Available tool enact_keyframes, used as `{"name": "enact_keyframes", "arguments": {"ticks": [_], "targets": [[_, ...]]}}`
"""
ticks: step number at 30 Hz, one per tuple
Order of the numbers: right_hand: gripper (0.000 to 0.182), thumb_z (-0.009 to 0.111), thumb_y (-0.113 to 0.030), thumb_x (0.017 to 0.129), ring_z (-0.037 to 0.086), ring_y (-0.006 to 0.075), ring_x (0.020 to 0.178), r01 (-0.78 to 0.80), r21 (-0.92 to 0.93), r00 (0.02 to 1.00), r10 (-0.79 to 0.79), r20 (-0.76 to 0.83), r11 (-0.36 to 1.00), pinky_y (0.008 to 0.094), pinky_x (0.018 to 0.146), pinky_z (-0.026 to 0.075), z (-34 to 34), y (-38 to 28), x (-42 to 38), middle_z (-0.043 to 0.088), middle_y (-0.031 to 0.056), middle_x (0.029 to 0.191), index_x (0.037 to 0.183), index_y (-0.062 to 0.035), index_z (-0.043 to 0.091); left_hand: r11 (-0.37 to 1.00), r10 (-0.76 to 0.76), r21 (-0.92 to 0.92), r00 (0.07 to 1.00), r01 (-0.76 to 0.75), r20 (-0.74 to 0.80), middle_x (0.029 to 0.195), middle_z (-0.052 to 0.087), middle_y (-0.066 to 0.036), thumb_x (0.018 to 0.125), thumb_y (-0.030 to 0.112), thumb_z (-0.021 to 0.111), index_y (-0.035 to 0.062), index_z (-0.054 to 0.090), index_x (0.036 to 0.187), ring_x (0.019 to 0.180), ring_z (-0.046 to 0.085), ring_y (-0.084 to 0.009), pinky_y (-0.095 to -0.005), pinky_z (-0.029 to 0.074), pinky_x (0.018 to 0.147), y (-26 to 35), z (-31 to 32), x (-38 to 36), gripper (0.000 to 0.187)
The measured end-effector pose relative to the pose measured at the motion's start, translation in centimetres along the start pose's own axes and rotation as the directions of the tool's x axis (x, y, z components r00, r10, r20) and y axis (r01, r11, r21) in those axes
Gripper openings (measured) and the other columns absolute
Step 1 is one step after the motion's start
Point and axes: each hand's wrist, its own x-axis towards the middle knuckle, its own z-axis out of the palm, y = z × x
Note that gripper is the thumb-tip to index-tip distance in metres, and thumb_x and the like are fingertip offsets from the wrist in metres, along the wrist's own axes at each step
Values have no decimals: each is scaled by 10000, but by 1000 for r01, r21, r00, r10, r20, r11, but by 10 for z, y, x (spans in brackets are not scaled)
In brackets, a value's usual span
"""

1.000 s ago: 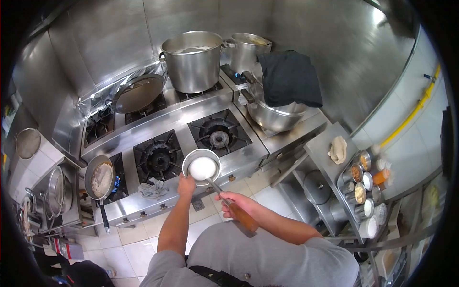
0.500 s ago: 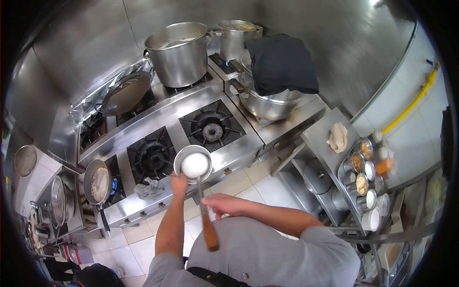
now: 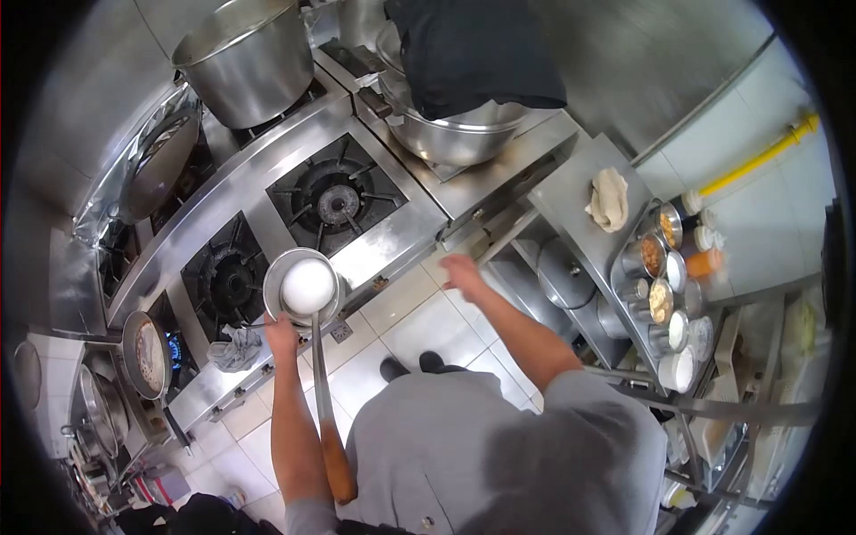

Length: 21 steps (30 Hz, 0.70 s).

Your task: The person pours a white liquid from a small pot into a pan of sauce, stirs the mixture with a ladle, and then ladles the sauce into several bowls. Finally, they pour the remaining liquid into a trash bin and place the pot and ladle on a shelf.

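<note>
My left hand [image 3: 282,337] is closed on the rim of a round metal pot [image 3: 327,324], held over the stove's front edge. In that pot rests a ladle [image 3: 322,383] with a long metal shank and a wooden handle; its bowl looks full of something smooth and white. The handle end leans back toward my body, with no hand on it. My right hand [image 3: 462,275] is stretched out over the floor between the stove and the side table, fingers apart, holding nothing.
A frying pan [image 3: 143,357] sits over a lit burner at left, near a crumpled cloth [image 3: 235,349]. Behind are a tall stockpot [image 3: 254,67] and a wide pan [image 3: 455,143] under a dark cloth [image 3: 481,53]. Ingredient containers [image 3: 660,301] and a beige cloth [image 3: 608,201] are at right.
My right hand has let go of the ladle's handle and moved out to the right. The ladle now leans in the pot, still held by my left hand. The view has shifted.
</note>
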Motion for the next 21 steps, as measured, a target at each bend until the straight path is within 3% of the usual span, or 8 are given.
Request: {"name": "enact_keyframes", "arguments": {"ticks": [1,3,5,9,11,13,17,21], "targets": [[266,625,-190,894,565,244,1050,-386,365,898,436,-63,847,425,693,585,-14,-16,6,613,87,1109,1123,-58,653,1000,-7,13,1000,7,-21,1106,676,-264,902,102,489,-27,566,1234,1015,665,-390,-424,493,892,6,-1,-3,365],[262,594,-164,890,599,258,965,-342,519,828,513,-229,783,419,674,583,-34,16,29,607,106,1127,1119,-49,648,999,18,33,1000,-18,-6,1109,673,-268,901,103,491,-28,563,1241,1025,663,-394,-425,495,892,19,-7,-14,372],[263,534,-164,906,596,285,966,-307,472,840,468,-273,827,413,651,572,-58,22,47,592,138,1178,1118,-33,621,999,18,34,1000,-17,-9,1112,670,-272,900,103,492,-30,559,1248,1035,661,-399,-425,496,891,30,-10,-21,379],[401,560,-282,897,566,256,1028,-385,684,667,699,-258,620,418,619,538,-96,93,119,556,81,1258,1251,-94,549,984,65,167,997,-58,-40,1112,672,-265,908,131,487,-21,557,1257,1055,654,-409,-441,498,882,37,-9,-26,387],[408,525,-371,934,504,231,1016,-273,679,697,626,-348,681,444,726,512,-107,123,132,520,36,1233,1278,-153,516,997,-13,73,1000,13,7,1115,670,-267,915,158,479,-9,553,1267,1050,649,-424,-444,495,885,40,-12,-30,397],[541,486,-485,941,398,236,1224,-316,705,670,675,-308,635,489,863,463,-121,145,150,420,4,1428,1389,-188,426,995,-93,42,995,91,33,1119,665,-270,917,188,479,7,541,1287,1059,635,-440,-453,489,896,51,-15,-35,417],[675,411,-551,937,266,234,1429,-249,815,594,747,-299,524,535,1092,278,-133,151,183,293,3,1570,1508,-205,308,961,-142,229,988,152,-62,1147,649,-268,906,213,496,22,545,1317,1099,612,-441,-430,469,947,61,-14,-36,455],[626,403,-526,933,383,222,1349,-149,832,551,744,-378,534,548,1044,326,-167,174,223,408,19,1500,1459,-185,397,953,-282,103,959,284,-34,1127,669,-209,912,206,498,24,554,1315,1070,640,-329,-392,469,941,49,-14,-36,446]]}}
